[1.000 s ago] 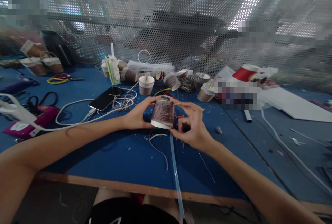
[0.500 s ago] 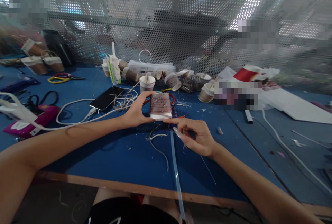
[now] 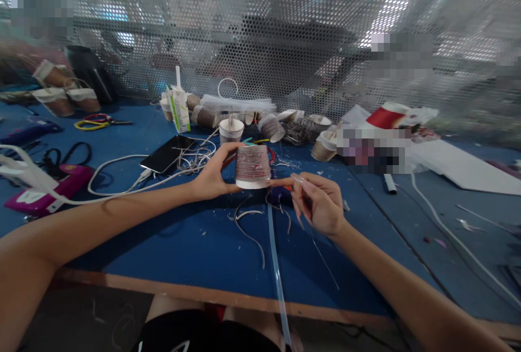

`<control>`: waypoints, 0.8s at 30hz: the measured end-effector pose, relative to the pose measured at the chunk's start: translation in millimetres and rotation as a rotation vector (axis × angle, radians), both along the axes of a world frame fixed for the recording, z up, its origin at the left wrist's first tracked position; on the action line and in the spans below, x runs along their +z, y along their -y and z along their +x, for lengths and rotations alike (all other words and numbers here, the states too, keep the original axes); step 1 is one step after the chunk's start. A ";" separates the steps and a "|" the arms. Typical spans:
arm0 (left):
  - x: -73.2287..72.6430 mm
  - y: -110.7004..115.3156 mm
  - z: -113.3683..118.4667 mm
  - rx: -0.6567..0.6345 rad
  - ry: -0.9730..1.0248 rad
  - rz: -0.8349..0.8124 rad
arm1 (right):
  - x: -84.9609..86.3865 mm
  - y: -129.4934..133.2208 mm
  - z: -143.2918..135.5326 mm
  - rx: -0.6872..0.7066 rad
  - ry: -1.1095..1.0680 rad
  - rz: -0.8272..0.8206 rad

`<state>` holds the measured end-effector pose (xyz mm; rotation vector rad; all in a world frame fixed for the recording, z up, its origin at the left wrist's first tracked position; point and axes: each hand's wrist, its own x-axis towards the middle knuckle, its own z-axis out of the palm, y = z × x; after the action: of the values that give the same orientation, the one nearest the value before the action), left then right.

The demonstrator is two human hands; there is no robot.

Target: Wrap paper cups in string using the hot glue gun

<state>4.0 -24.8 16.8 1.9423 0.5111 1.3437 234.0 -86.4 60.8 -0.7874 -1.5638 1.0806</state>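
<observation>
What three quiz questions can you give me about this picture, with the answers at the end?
1. Pick one. Which hand grips the cup that is wound with brownish cord?
A: left
B: right
C: both

2. True or false: in the picture, the phone lies to the left of that cup.

3. Fill the gap: the held cup's white band is at its ___ in the picture.

Key
1. A. The left hand grips it; the right hand only points a finger at its edge.
2. True. The phone lies on the blue table, over on the left.
3. Bottom.
</observation>
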 end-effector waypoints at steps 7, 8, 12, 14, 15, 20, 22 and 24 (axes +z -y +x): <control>0.6 -0.7 -0.1 0.027 -0.026 0.020 | 8.2 3.4 -2.5 0.052 -0.117 -0.065; 0.5 -0.9 0.1 0.029 -0.023 0.026 | 9.1 5.0 -3.8 0.084 -0.110 -0.089; 0.2 -0.8 0.7 0.025 -0.012 0.032 | 10.9 9.2 -7.7 0.184 -0.078 -0.177; 0.1 -0.5 0.7 0.013 -0.004 0.030 | 10.5 8.2 -7.5 0.191 -0.088 -0.192; 0.1 -0.4 0.5 0.007 -0.003 0.027 | 10.0 7.0 -6.8 0.173 -0.093 -0.194; -0.2 -1.1 -0.7 -0.014 -0.015 0.012 | 6.4 -1.1 -0.9 -0.004 -0.126 -0.106; -0.9 -2.0 -0.9 -0.027 -0.012 0.012 | 5.4 -2.8 0.9 -0.065 -0.156 -0.036; -2.1 -3.1 -0.8 -0.054 -0.008 0.005 | 5.1 -3.0 1.7 -0.132 -0.173 0.028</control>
<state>3.2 -21.7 14.6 1.9523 0.4567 1.3055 235.7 -83.5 65.9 -0.7477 -1.3599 1.0013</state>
